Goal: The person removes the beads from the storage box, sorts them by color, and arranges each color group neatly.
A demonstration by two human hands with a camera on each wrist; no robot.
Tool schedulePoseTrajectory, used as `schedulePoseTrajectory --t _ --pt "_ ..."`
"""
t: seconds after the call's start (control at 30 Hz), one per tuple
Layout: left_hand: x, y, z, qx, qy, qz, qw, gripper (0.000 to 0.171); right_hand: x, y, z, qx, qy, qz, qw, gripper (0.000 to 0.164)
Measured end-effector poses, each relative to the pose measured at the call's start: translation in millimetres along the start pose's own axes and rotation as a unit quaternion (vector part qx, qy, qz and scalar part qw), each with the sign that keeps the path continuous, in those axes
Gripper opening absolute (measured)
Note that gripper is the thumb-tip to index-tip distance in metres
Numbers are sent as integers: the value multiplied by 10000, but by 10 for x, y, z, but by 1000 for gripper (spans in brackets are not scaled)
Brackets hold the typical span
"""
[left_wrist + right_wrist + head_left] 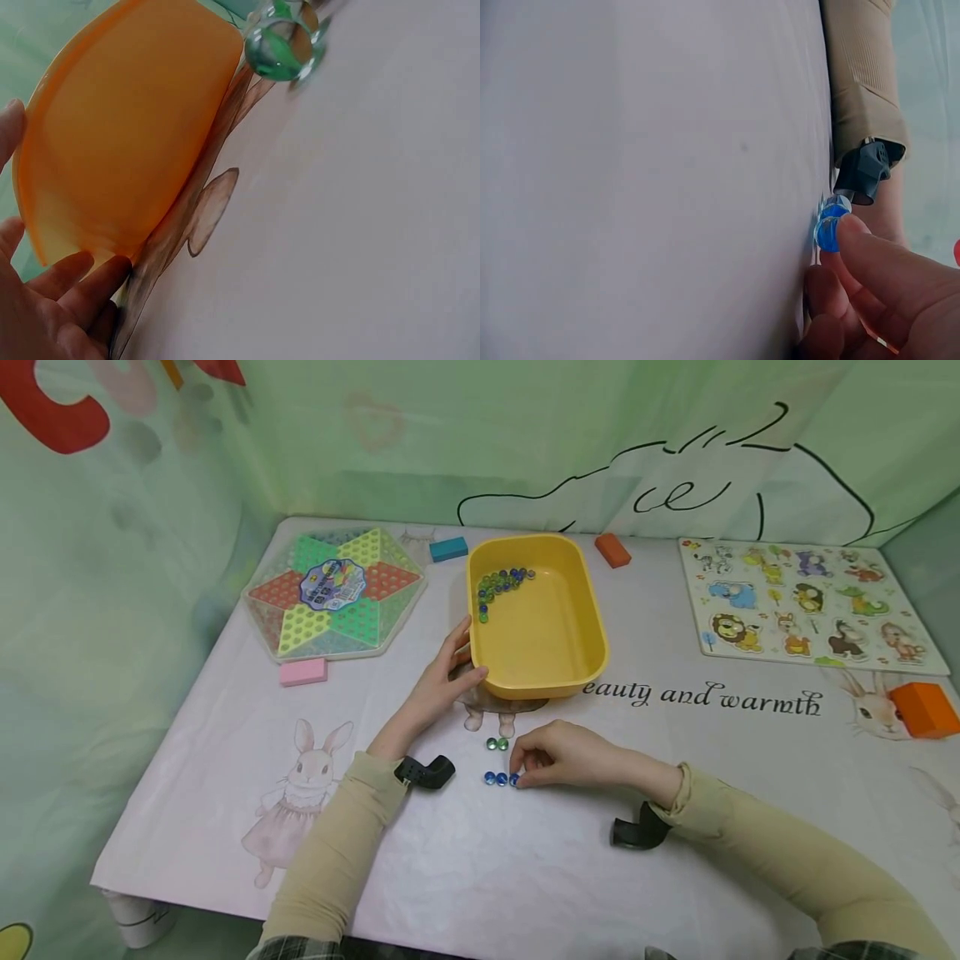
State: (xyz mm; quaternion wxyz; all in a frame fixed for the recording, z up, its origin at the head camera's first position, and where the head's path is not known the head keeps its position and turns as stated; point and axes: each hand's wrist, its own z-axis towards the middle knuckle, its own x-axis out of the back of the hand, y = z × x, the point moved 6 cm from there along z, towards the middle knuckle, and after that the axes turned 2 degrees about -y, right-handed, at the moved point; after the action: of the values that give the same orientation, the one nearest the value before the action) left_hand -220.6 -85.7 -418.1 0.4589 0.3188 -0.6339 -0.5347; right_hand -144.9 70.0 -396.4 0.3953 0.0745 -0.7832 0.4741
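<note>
My left hand [440, 675] holds the near left corner of a yellow plastic tub [551, 647], its thumb at the front and fingers along the left side. Green and blue marbles [504, 580] lie inside, toward the tub's far left. On the tablecloth in front, my right hand [564, 755] pinches a blue marble [514, 780] between thumb and finger. That marble sits at the right end of a short row with two other blue marbles [496, 779]. Two green marbles [497, 744] rest side by side between this row and the tub.
A hexagonal Chinese checkers board [390, 581] lies left of the tub, and an animal puzzle board [757, 647] far right. Around them are a blue block [448, 549], a pink block [303, 672], an orange-red block [612, 551] and an orange block [926, 710].
</note>
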Motion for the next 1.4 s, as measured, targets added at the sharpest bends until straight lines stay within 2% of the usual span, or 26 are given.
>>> schedulePoseTrajectory --t 0.5,0.63,0.73,0.87,1.07,1.27,1.4 --pt "11 40 3 23 -38 -30 10000 74 21 -9 8 -50 75 -166 9998 12" --pt "6 43 5 56 -41 -64 10000 75 36 -17 0 30 -84 -84 9999 13" --pt "3 34 4 87 -32 -41 9999 74 98 -34 -23 97 -253 -224 9994 14" --pt "-2 14 0 103 -11 -14 9999 73 288 -86 -64 262 -275 -435 9983 16" --pt "3 -5 -12 161 36 -25 9999 73 690 -181 -67 356 -252 -227 9988 18" --pt "5 -7 -11 183 -11 -19 9998 75 1167 -192 80 130 -99 -101 9998 20" --pt "-9 -4 -6 198 -70 -19 9998 73 1413 -157 240 -52 56 118 9999 20"
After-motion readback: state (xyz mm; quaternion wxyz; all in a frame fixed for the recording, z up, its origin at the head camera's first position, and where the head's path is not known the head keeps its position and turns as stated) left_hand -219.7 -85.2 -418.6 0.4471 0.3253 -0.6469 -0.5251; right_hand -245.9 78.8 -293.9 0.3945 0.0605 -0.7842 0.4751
